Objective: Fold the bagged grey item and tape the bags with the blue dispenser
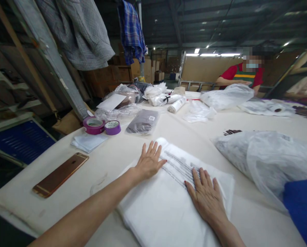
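Observation:
A stack of white, translucent plastic bags lies flat on the pale table in front of me, with dark printed text near its far end. My left hand rests on the stack's far left part, fingers spread and palm down. On the right side of the print, my right hand lies flat with its fingers apart. Neither hand grips anything. How many bags lie in the stack cannot be made out.
A phone, purple tape rolls and a packed grey garment lie to the left and beyond. Large plastic bags and a blue item are at right. A masked co-worker stands across the table.

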Demonstrator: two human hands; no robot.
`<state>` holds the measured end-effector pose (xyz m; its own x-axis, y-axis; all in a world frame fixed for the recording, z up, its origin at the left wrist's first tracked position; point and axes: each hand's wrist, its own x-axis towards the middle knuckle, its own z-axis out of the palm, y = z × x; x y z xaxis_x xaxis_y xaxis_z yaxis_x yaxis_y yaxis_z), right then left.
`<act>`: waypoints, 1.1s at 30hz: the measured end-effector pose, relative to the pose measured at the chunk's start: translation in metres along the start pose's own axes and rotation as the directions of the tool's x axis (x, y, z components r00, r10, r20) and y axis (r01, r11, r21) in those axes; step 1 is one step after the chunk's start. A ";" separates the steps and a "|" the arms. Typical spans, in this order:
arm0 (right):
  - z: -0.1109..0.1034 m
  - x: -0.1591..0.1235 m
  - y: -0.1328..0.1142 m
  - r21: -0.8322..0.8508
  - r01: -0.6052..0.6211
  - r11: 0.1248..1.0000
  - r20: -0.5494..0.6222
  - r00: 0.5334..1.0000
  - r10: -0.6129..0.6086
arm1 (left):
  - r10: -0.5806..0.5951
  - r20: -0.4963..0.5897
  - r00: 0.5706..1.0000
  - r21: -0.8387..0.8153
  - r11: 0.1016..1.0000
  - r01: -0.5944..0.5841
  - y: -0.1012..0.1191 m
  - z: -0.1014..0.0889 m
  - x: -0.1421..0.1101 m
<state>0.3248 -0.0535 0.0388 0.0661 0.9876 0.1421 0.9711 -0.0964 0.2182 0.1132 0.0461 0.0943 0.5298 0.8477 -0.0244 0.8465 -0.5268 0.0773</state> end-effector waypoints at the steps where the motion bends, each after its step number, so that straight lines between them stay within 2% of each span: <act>1: 0.000 0.000 0.000 0.000 0.003 1.000 0.001 1.000 -0.003 | 0.069 -0.027 0.997 -0.008 0.998 -0.069 0.007 -0.001 -0.006; 3: 0.000 0.001 -0.002 0.003 0.004 1.000 0.016 1.000 -0.004 | 0.214 0.008 0.977 -0.060 0.975 -0.213 0.018 0.003 -0.017; 5: 0.000 0.002 -0.004 0.010 0.000 1.000 0.039 0.999 0.000 | 0.258 0.114 0.959 -0.124 0.962 -0.244 0.021 0.012 -0.025; 7: -0.002 0.003 -0.006 0.026 -0.009 1.000 0.057 0.998 0.008 | 0.221 0.178 0.959 -0.141 0.970 -0.197 0.019 0.022 -0.027; 9: -0.005 0.003 -0.007 0.052 -0.022 0.998 0.075 0.997 0.018 | 0.214 0.174 0.961 -0.135 0.972 -0.192 0.016 0.026 -0.025; 13: -0.010 0.001 -0.008 0.157 -0.052 0.986 0.106 0.994 0.036 | 0.193 0.164 0.967 -0.120 0.977 -0.175 0.012 0.023 -0.032; 18: -0.014 0.001 -0.007 0.206 -0.073 0.976 0.103 0.993 0.053 | 0.141 0.169 0.975 -0.085 0.988 -0.128 0.002 0.024 -0.070; 21: -0.018 0.006 0.002 0.222 -0.084 0.971 0.091 0.994 0.065 | 0.112 0.185 0.976 -0.068 0.993 -0.101 -0.005 0.027 -0.093; 24: -0.022 0.013 0.014 0.232 -0.140 0.963 0.071 0.989 0.127 | 0.076 0.190 0.979 -0.061 0.996 -0.065 -0.004 0.028 -0.106; 27: -0.022 0.017 0.021 0.252 -0.164 0.954 0.054 0.986 0.156 | 0.064 0.160 0.985 -0.074 0.996 -0.053 -0.001 0.027 -0.110; 33: -0.010 0.014 0.022 0.343 -0.111 0.933 0.027 0.994 0.108 | 0.039 0.142 0.989 -0.093 0.995 -0.026 -0.001 0.031 -0.108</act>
<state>0.3447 -0.0431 0.0551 0.1770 0.9744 0.1386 0.9772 -0.1572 -0.1428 0.0570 -0.0472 0.0655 0.5645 0.8092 -0.1628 0.8239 -0.5404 0.1706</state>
